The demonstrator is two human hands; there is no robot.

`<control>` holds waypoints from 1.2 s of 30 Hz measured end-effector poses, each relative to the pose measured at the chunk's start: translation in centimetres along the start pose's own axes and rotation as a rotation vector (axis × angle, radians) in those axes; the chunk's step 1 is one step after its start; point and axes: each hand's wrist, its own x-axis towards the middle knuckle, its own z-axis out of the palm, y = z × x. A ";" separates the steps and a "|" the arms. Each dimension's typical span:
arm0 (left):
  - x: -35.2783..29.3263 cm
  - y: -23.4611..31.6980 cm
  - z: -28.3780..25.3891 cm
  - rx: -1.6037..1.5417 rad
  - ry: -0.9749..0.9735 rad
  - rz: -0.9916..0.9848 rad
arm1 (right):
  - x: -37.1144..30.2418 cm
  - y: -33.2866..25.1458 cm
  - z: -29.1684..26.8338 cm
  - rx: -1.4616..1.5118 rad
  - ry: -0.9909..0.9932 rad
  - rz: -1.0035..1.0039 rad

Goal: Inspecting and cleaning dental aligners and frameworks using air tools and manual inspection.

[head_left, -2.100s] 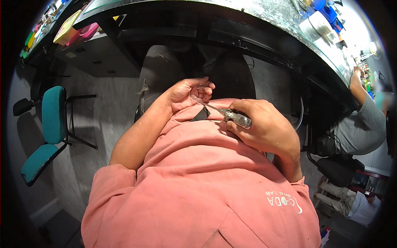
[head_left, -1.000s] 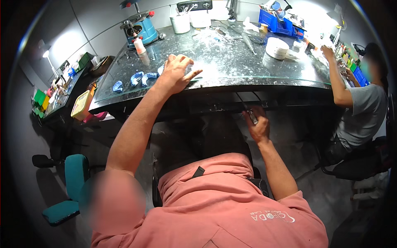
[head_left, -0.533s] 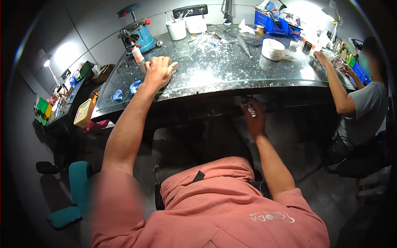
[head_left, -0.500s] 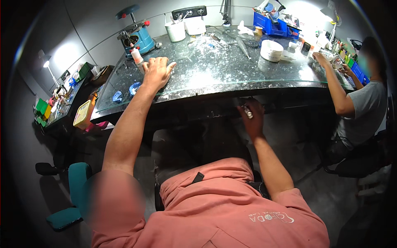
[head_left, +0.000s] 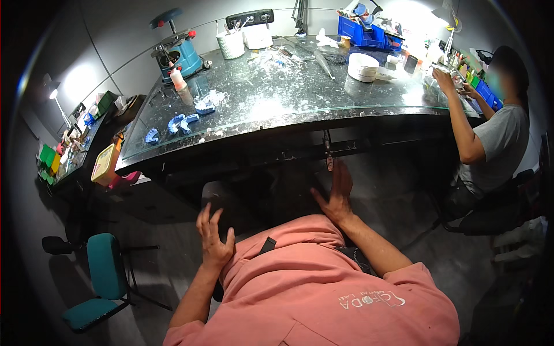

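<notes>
- My right hand (head_left: 337, 199), below the front edge of the bench (head_left: 300, 92), was the nearer one to the slim metal tool (head_left: 329, 163).
- This tool was under the same bench edge, just beyond my right fingertips, its long axis pointing away from me; whether they touched, I could not tell.
- The right fingers were straight toward the bench, the thumb wide apart, nothing visible in the palm.
- My left hand (head_left: 216, 241) was farther back from the bench, near my lap, empty, its fingers loosely spread.
- On the bench's left part lay blue moulded pieces (head_left: 175, 124); on its right part, a white round container (head_left: 363, 68).
- At the bench's right end sat a co-worker (head_left: 501, 141).
</notes>
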 end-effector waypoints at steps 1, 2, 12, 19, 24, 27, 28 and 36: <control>-0.9 -1.7 0.8 -0.013 -0.106 -0.093 | -0.7 -0.4 -0.1 0.118 -0.012 0.012; -1.8 -3.5 1.2 -0.027 -0.273 -0.238 | -1.4 -0.8 -0.4 0.104 -0.047 -0.011; 4.8 -16.3 9.1 0.037 -0.353 -0.553 | 5.8 -6.5 -9.2 0.073 -1.318 0.228; 5.5 -11.1 6.2 0.192 -0.433 -0.443 | 16.6 -9.6 -10.6 1.100 -1.377 0.194; 6.9 -12.6 7.8 0.264 -0.635 -0.481 | 18.6 -11.8 -2.2 1.048 -1.792 -0.001; 8.7 -13.9 7.5 0.198 -0.802 -0.334 | 18.7 -14.2 1.9 0.970 -1.861 -0.173; 9.1 -14.0 6.8 0.083 -0.785 -0.088 | 18.7 -14.8 2.2 0.865 -1.900 -0.232; 10.6 -12.0 0.8 0.004 -1.058 -0.020 | 22.1 -15.0 -5.4 1.203 -1.706 0.093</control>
